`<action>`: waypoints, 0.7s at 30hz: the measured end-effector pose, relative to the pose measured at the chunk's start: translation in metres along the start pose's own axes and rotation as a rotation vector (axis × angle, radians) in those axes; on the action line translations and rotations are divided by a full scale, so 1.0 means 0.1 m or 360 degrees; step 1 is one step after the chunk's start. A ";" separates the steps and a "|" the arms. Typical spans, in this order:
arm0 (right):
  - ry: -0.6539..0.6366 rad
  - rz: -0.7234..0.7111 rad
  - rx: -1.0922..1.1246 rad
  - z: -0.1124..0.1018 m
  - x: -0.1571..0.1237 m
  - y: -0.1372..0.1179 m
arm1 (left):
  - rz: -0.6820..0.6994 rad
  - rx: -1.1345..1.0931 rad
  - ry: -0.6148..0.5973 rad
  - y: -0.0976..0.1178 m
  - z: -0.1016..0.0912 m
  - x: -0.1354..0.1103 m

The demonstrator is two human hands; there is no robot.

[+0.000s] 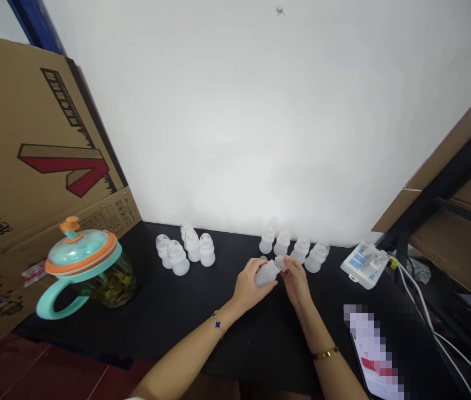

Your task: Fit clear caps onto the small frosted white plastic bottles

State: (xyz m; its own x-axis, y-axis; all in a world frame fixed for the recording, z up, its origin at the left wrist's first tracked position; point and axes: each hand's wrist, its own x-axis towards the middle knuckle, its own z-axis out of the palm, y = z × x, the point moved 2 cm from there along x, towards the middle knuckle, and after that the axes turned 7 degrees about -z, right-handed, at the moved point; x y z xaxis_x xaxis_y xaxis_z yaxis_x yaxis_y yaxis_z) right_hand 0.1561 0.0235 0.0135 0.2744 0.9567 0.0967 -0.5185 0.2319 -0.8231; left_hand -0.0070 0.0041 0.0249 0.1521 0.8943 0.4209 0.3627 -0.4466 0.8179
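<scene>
My left hand (pixel 252 284) is wrapped around the body of a small white baby bottle (pixel 266 273), which is tilted to the right above the black table. At the bottle's neck, the fingers of my right hand (pixel 296 278) pinch a white ribbed collar (pixel 280 263). The collar meets or nearly meets the neck; I cannot tell if it is threaded on. Just behind my hands stand several capped baby bottles (pixel 282 243) in a row. To the left, another group of capped bottles (pixel 178 258) stands upright.
A large jug (pixel 120 280) with a turquoise handle and orange-rimmed lid stands at the left, before a cardboard box (pixel 5 111). To the right lie a white power strip (pixel 364 265) with cables and a phone (pixel 375 355). A white wall (pixel 227 122) rises behind the black table (pixel 155 316).
</scene>
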 end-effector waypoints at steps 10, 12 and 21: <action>-0.0049 0.0037 -0.0010 0.00 -0.01 0.04 | 0.0004 0.0128 0.0002 0.02 0.01 -0.01; -0.0063 0.0040 -0.0012 0.01 -0.01 0.05 | 0.0009 0.0161 0.0006 0.04 0.00 -0.02; -0.0098 0.0056 0.0018 0.08 -0.04 0.03 | 0.0067 0.0211 0.0048 0.03 0.00 -0.02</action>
State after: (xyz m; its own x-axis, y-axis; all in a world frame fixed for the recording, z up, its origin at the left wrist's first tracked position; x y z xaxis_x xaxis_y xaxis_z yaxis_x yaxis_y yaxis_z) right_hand 0.1471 0.0217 0.0148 0.2057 0.9732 0.1024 -0.5361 0.1996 -0.8202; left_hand -0.0058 0.0008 0.0265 0.1428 0.8727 0.4670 0.4753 -0.4743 0.7410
